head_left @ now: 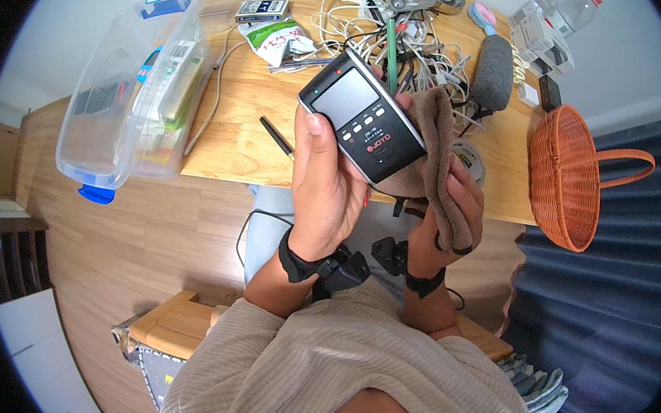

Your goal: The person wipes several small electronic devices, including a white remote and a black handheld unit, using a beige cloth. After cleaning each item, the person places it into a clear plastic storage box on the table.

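Observation:
My left hand (328, 177) grips a black and silver Joyo electronic device (363, 118), perhaps a metronome or tuner, with a grey screen, a row of white buttons and small red and green lights. It is tilted, its face towards me. A folded brown cloth (442, 167) is held in my right hand (465, 200), against the device's right edge; some fingertips show behind the device. Both wrists wear black straps with small black units. Beyond the device lies a heap of tangled white and black cables (435, 50) on the wooden table (230, 138).
A clear plastic bin (120, 95) with blue latches stands at the left. A black pen (276, 137), a snack packet (277, 40) and a card box (262, 10) lie nearby. At the right are a grey cylindrical case (493, 73), a hairbrush (482, 15) and an orange wicker basket (564, 180).

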`<state>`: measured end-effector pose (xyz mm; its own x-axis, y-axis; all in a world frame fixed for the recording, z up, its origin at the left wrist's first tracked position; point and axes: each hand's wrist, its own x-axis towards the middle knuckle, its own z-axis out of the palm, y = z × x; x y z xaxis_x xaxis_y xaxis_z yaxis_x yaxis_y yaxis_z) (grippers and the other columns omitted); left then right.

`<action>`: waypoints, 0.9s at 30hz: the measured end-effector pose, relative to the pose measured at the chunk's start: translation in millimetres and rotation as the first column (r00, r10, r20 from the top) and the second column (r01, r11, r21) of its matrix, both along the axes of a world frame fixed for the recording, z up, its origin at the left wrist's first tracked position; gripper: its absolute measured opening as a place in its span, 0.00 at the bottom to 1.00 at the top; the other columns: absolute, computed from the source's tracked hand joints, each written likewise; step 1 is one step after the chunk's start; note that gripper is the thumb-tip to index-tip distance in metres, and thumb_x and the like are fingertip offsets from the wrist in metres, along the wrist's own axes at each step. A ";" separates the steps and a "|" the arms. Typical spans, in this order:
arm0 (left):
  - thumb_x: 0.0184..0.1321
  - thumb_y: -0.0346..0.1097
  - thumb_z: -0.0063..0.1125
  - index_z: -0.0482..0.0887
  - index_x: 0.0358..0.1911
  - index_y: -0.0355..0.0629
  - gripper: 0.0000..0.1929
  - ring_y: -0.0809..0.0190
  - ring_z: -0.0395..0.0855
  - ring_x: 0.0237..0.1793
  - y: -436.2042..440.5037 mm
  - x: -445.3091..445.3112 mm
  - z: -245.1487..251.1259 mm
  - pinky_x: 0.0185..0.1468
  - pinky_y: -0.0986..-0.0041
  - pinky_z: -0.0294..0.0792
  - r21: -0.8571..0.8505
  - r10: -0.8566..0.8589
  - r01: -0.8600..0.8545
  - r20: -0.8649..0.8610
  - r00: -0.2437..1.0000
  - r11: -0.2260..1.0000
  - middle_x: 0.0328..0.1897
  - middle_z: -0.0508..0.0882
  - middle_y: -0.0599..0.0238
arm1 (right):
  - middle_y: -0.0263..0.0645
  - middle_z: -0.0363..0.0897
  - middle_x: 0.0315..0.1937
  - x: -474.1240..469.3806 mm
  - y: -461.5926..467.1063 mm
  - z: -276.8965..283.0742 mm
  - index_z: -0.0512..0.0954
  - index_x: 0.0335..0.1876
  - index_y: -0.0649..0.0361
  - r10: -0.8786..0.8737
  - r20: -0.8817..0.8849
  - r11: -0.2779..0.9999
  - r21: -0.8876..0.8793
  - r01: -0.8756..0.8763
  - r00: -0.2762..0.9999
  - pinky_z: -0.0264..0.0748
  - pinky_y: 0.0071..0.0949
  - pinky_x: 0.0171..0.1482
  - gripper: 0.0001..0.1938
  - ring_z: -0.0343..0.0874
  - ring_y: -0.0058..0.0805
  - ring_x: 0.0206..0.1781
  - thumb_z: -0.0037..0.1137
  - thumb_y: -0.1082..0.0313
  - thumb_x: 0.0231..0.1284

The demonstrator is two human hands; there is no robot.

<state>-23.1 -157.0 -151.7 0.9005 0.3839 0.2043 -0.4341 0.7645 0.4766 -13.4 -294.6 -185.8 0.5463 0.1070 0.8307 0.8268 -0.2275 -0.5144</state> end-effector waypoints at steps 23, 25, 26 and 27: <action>0.79 0.51 0.32 0.55 0.73 0.39 0.28 0.41 0.73 0.69 -5.3 -5.0 2.6 0.65 0.49 0.76 -0.101 0.026 -0.026 -0.004 1.000 0.995 0.71 0.69 0.47 | 0.56 0.83 0.54 -17.0 6.2 -4.6 0.81 0.54 0.69 -0.228 -0.175 0.973 -0.084 0.216 0.958 0.78 0.36 0.59 0.13 0.84 0.47 0.57 0.57 0.74 0.66; 0.79 0.51 0.32 0.54 0.73 0.39 0.29 0.41 0.73 0.69 -6.9 -5.9 3.0 0.66 0.49 0.76 -0.148 0.032 -0.031 0.001 0.999 0.988 0.72 0.69 0.47 | 0.56 0.83 0.54 -21.3 10.9 -4.1 0.81 0.53 0.69 -0.107 -0.202 0.994 -0.005 0.108 0.973 0.78 0.37 0.58 0.14 0.84 0.47 0.56 0.57 0.75 0.65; 0.79 0.52 0.31 0.54 0.74 0.38 0.30 0.41 0.73 0.69 -6.1 -5.9 2.7 0.66 0.50 0.75 -0.130 0.041 -0.042 -0.004 0.999 0.991 0.72 0.68 0.47 | 0.56 0.83 0.54 -23.2 12.1 -4.1 0.81 0.53 0.69 -0.049 -0.225 0.998 0.034 0.059 0.973 0.78 0.37 0.58 0.14 0.84 0.47 0.56 0.57 0.76 0.64; 0.79 0.53 0.31 0.55 0.74 0.37 0.30 0.42 0.73 0.69 -3.6 -6.5 2.3 0.67 0.50 0.74 -0.177 0.011 -0.011 0.003 1.000 0.984 0.73 0.68 0.48 | 0.56 0.83 0.53 -24.1 11.5 -4.1 0.81 0.53 0.69 0.010 -0.245 1.000 0.019 -0.006 0.969 0.78 0.37 0.58 0.14 0.85 0.47 0.56 0.57 0.77 0.63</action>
